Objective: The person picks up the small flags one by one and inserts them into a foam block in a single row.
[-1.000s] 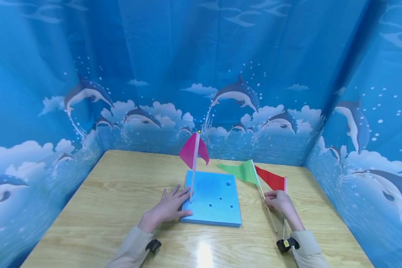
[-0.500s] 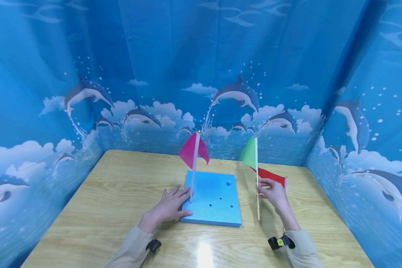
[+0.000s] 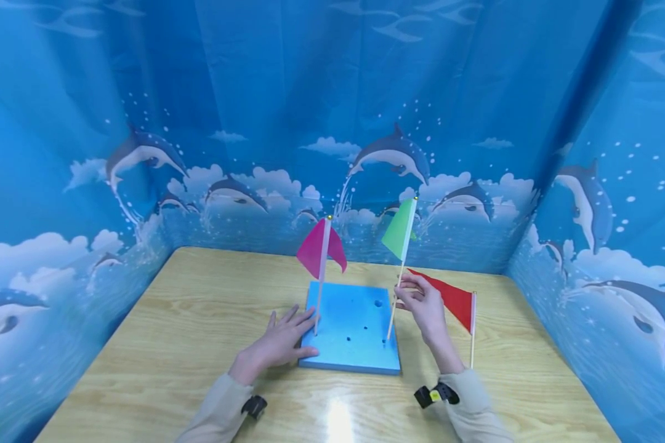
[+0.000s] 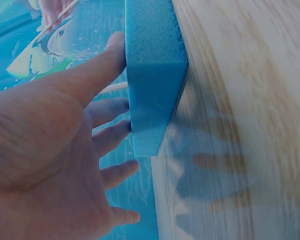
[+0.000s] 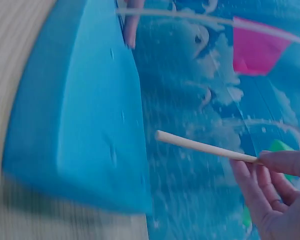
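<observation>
A blue foam block with several small holes lies flat on the table. A magenta flag stands upright near its left side, its stick set into the block. My left hand rests on the block's left edge, fingers spread, with thumb and fingertips touching its top face. With thumb and fingers my right hand pinches the wooden stick of a green flag. The stick tilts slightly over the block's right part. In the right wrist view a gap shows between its lower end and the block.
A red flag lies on the table to the right, partly behind my right arm. The wood-grain table is backed and flanked by a blue curtain printed with dolphins.
My right hand has lifted the green flag off the table, turned it nearly upright and carried it left over the block. My left hand and the magenta flag have stayed put.
</observation>
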A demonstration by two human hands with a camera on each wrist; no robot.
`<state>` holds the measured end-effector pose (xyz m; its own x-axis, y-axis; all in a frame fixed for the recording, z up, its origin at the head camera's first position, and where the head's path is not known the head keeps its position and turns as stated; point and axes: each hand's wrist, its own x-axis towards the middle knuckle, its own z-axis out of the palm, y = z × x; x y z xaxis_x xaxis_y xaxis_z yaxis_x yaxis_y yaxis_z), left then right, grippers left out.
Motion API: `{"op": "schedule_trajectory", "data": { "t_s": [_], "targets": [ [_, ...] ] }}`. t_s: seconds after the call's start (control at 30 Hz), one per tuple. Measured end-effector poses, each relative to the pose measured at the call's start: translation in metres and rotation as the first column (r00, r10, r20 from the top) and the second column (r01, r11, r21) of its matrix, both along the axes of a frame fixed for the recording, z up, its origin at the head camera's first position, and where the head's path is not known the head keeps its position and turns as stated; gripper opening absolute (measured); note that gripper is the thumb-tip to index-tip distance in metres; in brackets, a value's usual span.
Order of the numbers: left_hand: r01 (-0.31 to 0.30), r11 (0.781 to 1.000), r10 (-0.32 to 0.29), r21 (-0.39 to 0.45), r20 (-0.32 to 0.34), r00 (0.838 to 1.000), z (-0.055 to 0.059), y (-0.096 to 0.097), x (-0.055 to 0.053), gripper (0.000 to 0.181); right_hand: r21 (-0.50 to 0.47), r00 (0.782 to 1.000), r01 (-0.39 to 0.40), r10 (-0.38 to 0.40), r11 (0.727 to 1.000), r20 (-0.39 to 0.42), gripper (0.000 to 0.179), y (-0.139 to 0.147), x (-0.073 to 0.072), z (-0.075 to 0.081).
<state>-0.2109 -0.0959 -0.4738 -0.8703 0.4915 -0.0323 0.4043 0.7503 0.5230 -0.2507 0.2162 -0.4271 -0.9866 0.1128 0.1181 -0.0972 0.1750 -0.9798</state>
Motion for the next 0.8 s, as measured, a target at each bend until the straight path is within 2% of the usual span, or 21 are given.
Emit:
{"op": "schedule_trajectory", "data": {
  "t_s": [0.17,0.3,0.47,0.8],
  "targets": [
    [0.001,1.000,-0.001,-0.005,0.005,1.000,0.000,0.000,0.000,0.073,-0.072,0.996,-0.019,0.013,0.997,-0.088,0.033,-0.030,0.001,-0.004],
    [-0.004,1.000,0.004,-0.003,0.015,1.000,0.000,0.000,0.000,0.073,-0.092,0.991,-0.055,0.043,0.994,-0.123,0.032,-0.047,0.003,-0.009],
    [-0.002,1.000,0.002,-0.012,0.012,1.000,-0.001,0.001,0.000,0.073,-0.095,0.986,-0.095,0.080,0.991,-0.149,0.032,-0.061,0.007,-0.017],
    [-0.006,1.000,0.007,-0.026,0.012,1.000,0.000,0.000,-0.002,0.073,-0.048,0.982,-0.119,0.110,0.992,-0.155,0.030,-0.072,0.011,-0.028]
  ]
}}
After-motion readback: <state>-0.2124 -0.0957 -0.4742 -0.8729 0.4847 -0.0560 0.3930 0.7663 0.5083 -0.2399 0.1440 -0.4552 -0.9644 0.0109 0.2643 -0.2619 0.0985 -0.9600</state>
